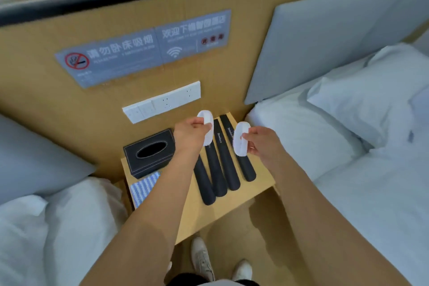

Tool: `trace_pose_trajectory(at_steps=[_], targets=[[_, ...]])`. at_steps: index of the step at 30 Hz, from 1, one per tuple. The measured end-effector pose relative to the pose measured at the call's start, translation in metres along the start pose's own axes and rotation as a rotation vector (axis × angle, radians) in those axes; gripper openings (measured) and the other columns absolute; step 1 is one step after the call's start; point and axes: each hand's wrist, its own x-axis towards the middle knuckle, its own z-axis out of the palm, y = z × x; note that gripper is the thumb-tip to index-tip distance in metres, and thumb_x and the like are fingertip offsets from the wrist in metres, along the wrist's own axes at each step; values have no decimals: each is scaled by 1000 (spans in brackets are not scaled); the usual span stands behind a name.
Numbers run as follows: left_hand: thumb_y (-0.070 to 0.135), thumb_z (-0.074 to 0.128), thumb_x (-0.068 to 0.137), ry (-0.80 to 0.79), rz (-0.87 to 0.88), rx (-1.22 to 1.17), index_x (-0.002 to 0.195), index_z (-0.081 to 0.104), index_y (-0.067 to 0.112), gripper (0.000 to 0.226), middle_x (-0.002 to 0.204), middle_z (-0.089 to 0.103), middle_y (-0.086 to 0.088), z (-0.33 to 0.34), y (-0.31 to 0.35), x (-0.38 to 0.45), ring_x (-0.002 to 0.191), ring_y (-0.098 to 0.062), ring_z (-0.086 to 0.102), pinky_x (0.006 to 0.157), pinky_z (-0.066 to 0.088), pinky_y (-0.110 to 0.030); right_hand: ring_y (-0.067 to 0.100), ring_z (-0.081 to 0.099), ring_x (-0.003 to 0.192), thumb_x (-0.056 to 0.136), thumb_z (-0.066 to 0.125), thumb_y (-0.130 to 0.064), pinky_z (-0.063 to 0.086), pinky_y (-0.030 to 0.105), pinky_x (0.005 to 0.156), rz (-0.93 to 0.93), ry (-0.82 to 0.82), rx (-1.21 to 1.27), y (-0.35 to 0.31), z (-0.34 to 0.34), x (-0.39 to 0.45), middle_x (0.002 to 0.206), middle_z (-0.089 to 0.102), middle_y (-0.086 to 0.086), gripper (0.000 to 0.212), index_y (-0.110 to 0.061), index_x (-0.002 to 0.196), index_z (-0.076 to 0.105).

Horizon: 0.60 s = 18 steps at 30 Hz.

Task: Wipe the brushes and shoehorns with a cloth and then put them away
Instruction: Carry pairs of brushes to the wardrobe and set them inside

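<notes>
The left hand [191, 133] pinches a white oval brush [206, 127], thumb and fingers curled round its lower edge, and holds it upright above the far end of the surface. The right hand [258, 141] grips a second white brush [241, 138] the same way, just right of centre frame. The two brushes are near each other but apart, both clear of the surface.

Below the hands, four black shoehorns [222, 165] lie side by side on the wooden surface [260, 183], long axes running from the wall toward the viewer. White lettering shows on two of them; it is too blurred to read with confidence.

Left of the shoehorns stands a black tissue box [148, 153] with an oval opening on top. In front of it, at the left edge of the surface, lies a blue-and-white patterned cloth [144, 188].

On the wooden wall panel behind the surface is a white switch and socket strip [162, 102]; above it, upper centre of the frame, are grey signs [144, 51] with a no-smoking symbol and a Wi-Fi symbol.

White bedding [348, 146] fills the right side of the frame and the lower left. Two pale shoes [204, 260] show on the floor at the bottom centre.
</notes>
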Motion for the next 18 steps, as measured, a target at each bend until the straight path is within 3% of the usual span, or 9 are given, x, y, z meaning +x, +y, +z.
trace_pose_trajectory(at_steps=[5,12,18], targets=[[20,81,78,-102,218,2,84,69,30,18,87,70,7,46,60,-56,86,-13,67,81,59,-36,32,61,116,92,69,-10,56,46,97,-184,93,100,-18,-75,-45,127,61,12,28,-9,119,63],[22,82,77,-295,404,-31,84,71,34,18,80,72,14,114,106,-149,85,-7,68,75,55,-26,32,65,108,90,68,-7,58,45,94,-358,258,322,-17,-200,-112,113,66,14,21,-7,111,67],[17,80,79,-527,501,-56,91,73,27,16,87,74,7,178,125,-223,88,-13,69,79,57,-30,25,66,91,89,68,-5,58,35,77,-491,392,513,-5,-287,-161,92,69,9,12,-9,100,72]])
